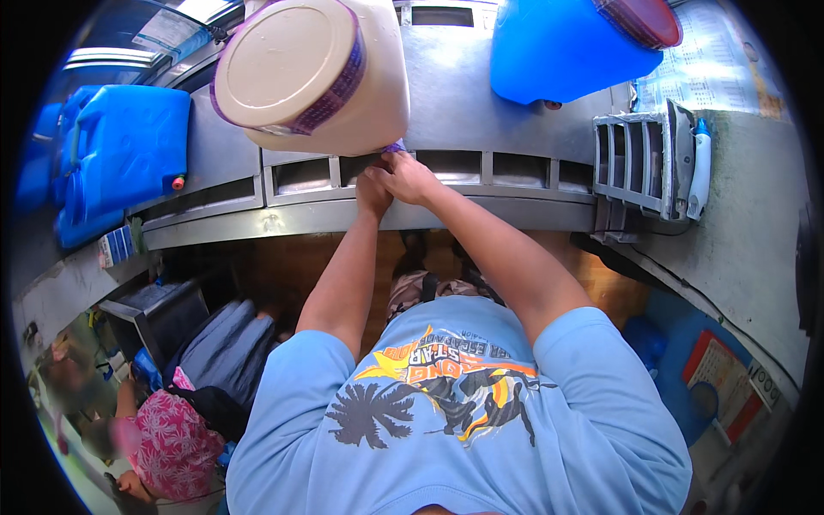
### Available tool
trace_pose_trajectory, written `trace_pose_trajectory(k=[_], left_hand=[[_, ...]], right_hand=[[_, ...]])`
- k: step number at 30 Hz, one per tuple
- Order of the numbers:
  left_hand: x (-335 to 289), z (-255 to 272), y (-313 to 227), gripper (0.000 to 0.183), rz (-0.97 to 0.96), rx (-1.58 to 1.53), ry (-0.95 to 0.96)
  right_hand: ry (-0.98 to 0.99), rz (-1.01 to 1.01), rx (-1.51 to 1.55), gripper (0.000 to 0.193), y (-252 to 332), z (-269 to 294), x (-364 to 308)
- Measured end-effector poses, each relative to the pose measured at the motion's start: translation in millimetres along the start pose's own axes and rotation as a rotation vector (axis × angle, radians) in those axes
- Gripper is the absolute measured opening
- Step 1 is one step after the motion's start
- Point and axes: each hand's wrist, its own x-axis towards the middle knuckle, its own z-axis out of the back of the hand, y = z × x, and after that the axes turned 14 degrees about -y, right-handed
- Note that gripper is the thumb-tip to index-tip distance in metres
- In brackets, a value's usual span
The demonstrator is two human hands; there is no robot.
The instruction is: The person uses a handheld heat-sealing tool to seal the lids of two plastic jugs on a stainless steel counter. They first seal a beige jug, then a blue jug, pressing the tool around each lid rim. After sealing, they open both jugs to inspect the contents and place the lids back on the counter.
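Head fisheye (close, upright) looks down over left hand, right hand.

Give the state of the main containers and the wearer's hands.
Cream container, round lid on.
Right blue container, red lid on.
Left blue jug, fill level not visible.
Left hand, against right hand, grip partly hidden.
Right hand, at purple wrap, grip unclear.

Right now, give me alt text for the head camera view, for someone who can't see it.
A person's left hand and right hand meet at a small purple piece low on a large cream container on a metal counter. A blue jug sits to its left, a red-lidded blue container to its right.
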Motion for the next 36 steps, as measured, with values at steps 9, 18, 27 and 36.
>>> trace_pose_trajectory(k=[9,18,27,36], left_hand=[[8,-27,-10,0.039,0.630,0.048,-0.119],[18,-41,-14,0.033,0.855,-0.187,-0.083],[22,-45,-14,0.037,0.854,0.042,-0.066],[19,-52,-12,0.032,0.885,-0.168,-0.118]], right_hand=[[-0.589,0.497,0.022,0.035,-76,146,-83],[-1.250,-0.115,-0.611,0.057,-265,448,-173],[-1.090,-0.230,-0.601,0.070,-328,482,-162],[-0.905,-0.391,0.629,0.063,-267,469,-218]])
